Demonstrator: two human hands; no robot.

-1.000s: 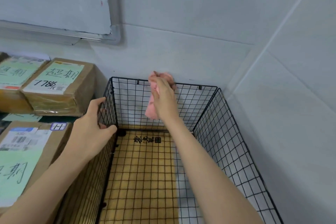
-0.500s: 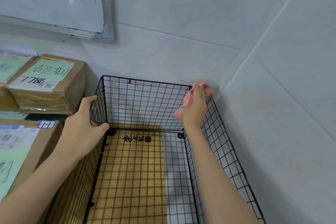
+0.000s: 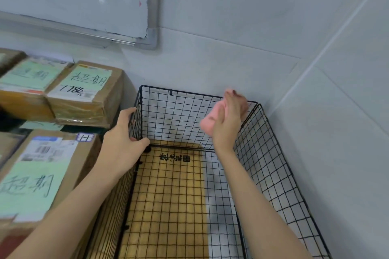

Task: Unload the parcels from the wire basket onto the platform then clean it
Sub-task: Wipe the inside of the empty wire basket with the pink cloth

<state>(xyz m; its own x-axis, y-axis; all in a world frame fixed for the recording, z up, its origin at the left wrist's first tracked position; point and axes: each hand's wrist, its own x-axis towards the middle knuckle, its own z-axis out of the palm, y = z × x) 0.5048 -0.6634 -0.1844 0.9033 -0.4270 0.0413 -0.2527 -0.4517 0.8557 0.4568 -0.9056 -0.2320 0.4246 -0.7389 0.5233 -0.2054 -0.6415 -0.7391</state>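
The wire basket (image 3: 168,115) sits in the corner of the room with nothing in it. Its long axis runs from me away to the far wall, and a yellow mat (image 3: 168,195) shows through the mesh floor. The parcels (image 3: 84,90) are out of it, stacked just beside its left side.

The pink cloth (image 3: 210,120) is up at the far right corner of the rim, where the far panel meets the right panel. My right grip (image 3: 228,124) is clenched round it, bunching it against the top wire. My left grip (image 3: 122,141) is across from it, grasping the top of the left panel close to the far left corner, and I judge that it steadies the frame.

What matters next is that the right panel runs from the cloth straight back toward me. That panel lies on my right grip's own side, well apart from the left one. So I reckon the wipe should come nearward along that rim, with the right grip doing the work. The thin wire may flex if I press hard.
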